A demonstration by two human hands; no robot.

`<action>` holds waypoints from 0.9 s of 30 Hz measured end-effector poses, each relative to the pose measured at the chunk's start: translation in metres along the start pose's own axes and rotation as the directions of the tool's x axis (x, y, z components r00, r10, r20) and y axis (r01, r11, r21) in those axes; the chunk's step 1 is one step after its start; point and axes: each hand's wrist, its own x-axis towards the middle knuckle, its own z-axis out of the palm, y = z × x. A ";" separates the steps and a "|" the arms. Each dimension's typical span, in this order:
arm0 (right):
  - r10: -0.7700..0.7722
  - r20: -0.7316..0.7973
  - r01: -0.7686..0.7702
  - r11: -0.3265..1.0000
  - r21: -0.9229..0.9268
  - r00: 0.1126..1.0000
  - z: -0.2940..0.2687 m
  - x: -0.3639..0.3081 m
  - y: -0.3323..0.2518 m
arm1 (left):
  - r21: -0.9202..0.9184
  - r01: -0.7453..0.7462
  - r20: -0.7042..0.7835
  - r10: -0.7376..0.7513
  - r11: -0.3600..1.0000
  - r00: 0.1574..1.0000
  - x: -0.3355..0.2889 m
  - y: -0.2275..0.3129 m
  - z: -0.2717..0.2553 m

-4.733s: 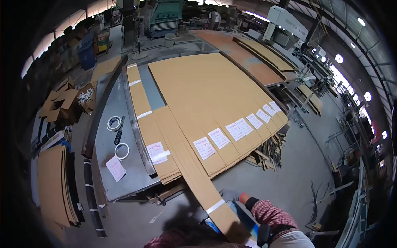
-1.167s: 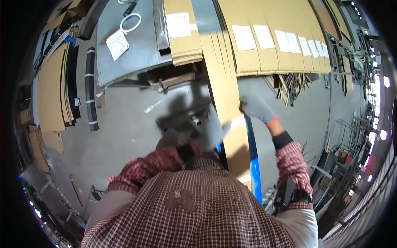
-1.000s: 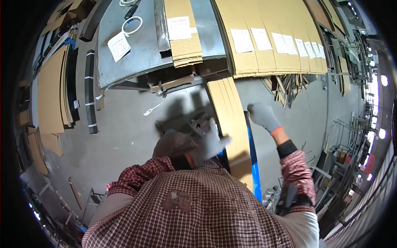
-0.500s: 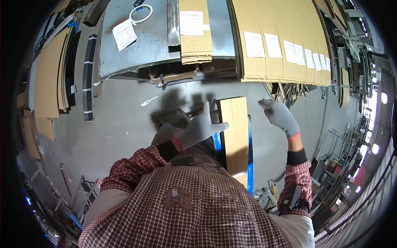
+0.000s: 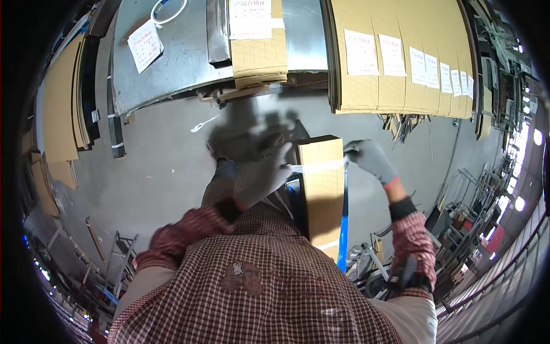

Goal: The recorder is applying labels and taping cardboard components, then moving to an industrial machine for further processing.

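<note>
Two white strips (image 5: pixel 323 166) across one cardboard bundle (image 5: pixel 324 200); left hand (image 5: pixel 260 179), right hand (image 5: pixel 372 160) beside: fingers' hold unclear.

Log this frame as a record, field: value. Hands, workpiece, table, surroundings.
left hand: gray-gloved, at left end of white tape strip; grip unclear
right hand: gray-gloved, fingers curled, at tape's right end; grip unclear
workpiece: long cardboard piece, tape across its top near the far end
metal table: white tape roll, loose printed papers
beyond, right: cardboard sheets bearing white labels
</note>
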 end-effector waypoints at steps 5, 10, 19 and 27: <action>0.029 0.238 -0.146 0.858 0.493 0.971 0.041 0.038 0.026 | -0.731 0.649 0.675 0.080 0.213 0.734 0.017 -0.204 0.096; 0.007 -0.131 0.075 0.791 0.607 0.991 0.064 0.031 0.012 | -0.373 -0.051 0.580 0.276 0.926 0.766 0.054 -0.128 0.061; 0.313 -0.634 -0.550 0.807 -0.216 0.707 0.110 -0.024 -0.140 | -0.476 0.158 0.387 0.045 0.865 0.921 0.029 -0.075 0.016; 0.203 -0.601 -0.084 0.972 0.220 0.773 0.114 -0.038 -0.102 | 0.018 -0.112 0.413 0.095 0.993 0.906 0.054 0.077 0.042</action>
